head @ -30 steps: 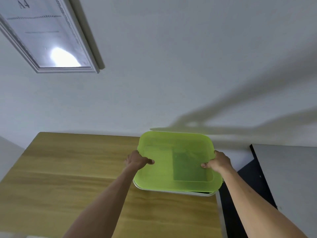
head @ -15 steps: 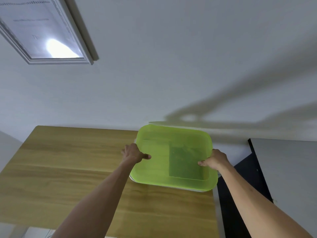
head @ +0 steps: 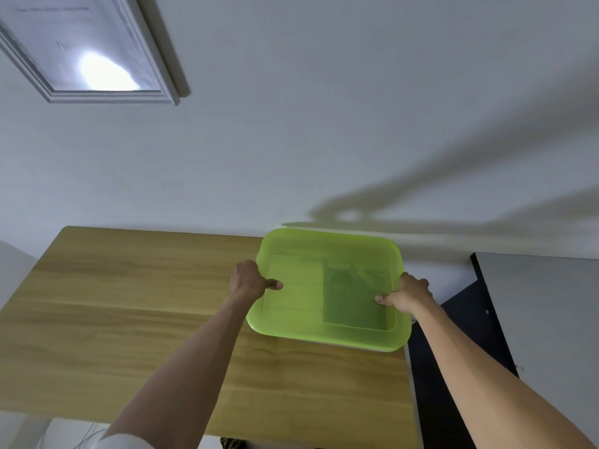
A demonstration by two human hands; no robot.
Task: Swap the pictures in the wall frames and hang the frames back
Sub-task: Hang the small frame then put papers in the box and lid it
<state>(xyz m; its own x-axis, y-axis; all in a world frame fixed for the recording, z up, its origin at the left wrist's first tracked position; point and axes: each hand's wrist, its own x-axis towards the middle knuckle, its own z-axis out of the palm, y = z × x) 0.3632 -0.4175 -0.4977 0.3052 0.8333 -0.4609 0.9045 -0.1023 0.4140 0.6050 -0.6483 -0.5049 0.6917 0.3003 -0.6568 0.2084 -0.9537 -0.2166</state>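
Note:
A translucent green plastic lid [head: 301, 306] lies over a pale container at the right end of the wooden table [head: 129, 312]. My left hand [head: 249, 281] grips the lid's left edge, thumb on top. My right hand [head: 406, 293] grips its right edge the same way. A dark rectangular shape shows through the lid's right half. A white wall frame [head: 107, 95] with a printed sheet and a bright glare spot hangs at the upper left.
The white wall rises straight behind the table. A grey panel [head: 544, 319] with a black edge stands to the right, with a dark gap [head: 453, 335] between it and the table. Pale floor and a cable show at the bottom left.
The view has drifted slightly, so the wall frame sits a little higher in the picture. Both hands keep the same grip on the green lid, which has barely shifted.

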